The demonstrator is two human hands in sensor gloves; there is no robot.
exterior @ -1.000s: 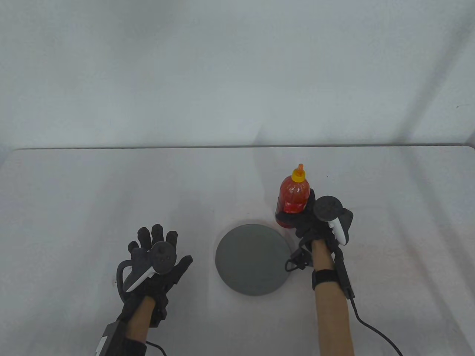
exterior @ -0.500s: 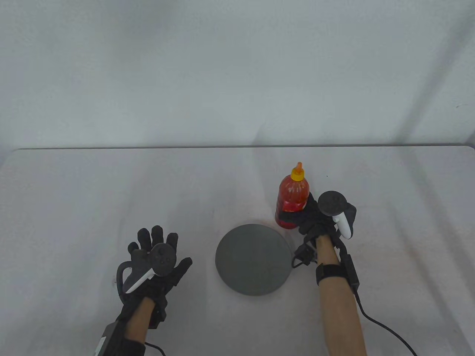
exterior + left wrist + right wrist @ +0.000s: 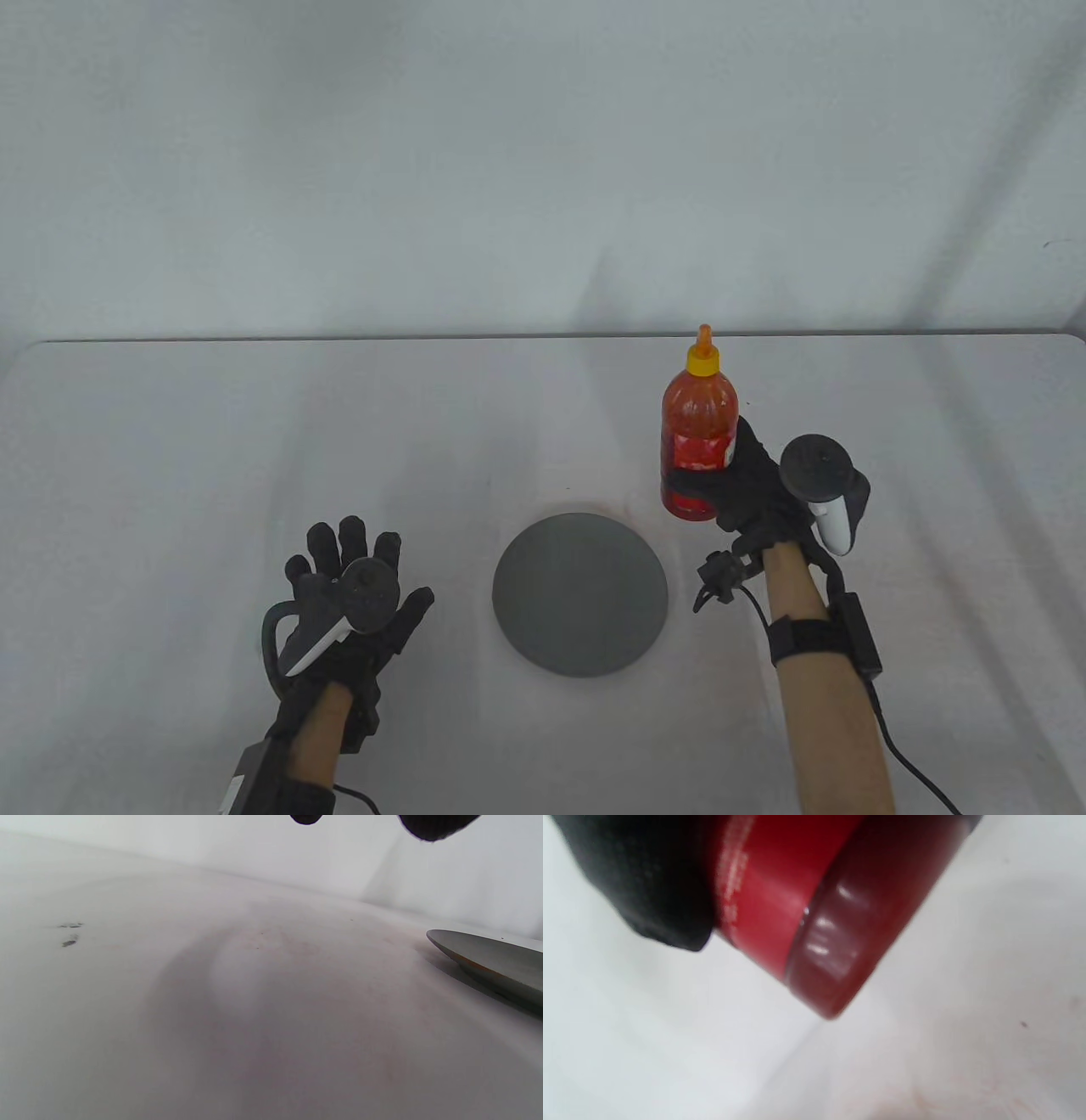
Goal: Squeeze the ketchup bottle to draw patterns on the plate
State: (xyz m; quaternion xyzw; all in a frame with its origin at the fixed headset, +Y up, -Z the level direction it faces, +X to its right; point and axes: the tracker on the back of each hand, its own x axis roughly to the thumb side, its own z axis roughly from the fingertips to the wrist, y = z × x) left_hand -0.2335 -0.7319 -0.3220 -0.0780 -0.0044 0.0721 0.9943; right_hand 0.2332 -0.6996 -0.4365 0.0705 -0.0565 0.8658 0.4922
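Note:
A red ketchup bottle with a yellow cap and orange nozzle stands upright in my right hand, which grips its lower body and holds it above the table, up and to the right of the plate. Its red base fills the right wrist view, off the table, with a gloved finger around it. The round grey plate lies bare at the table's middle front. Its rim shows at the right of the left wrist view. My left hand lies flat on the table left of the plate, fingers spread, holding nothing.
The white table carries only the plate. Faint stains mark the table surface near my left hand. A pale wall stands behind the table's far edge.
My right hand has lifted the ketchup bottle off the table and carried it up and to the right. My left hand has slid slightly back toward the front edge.

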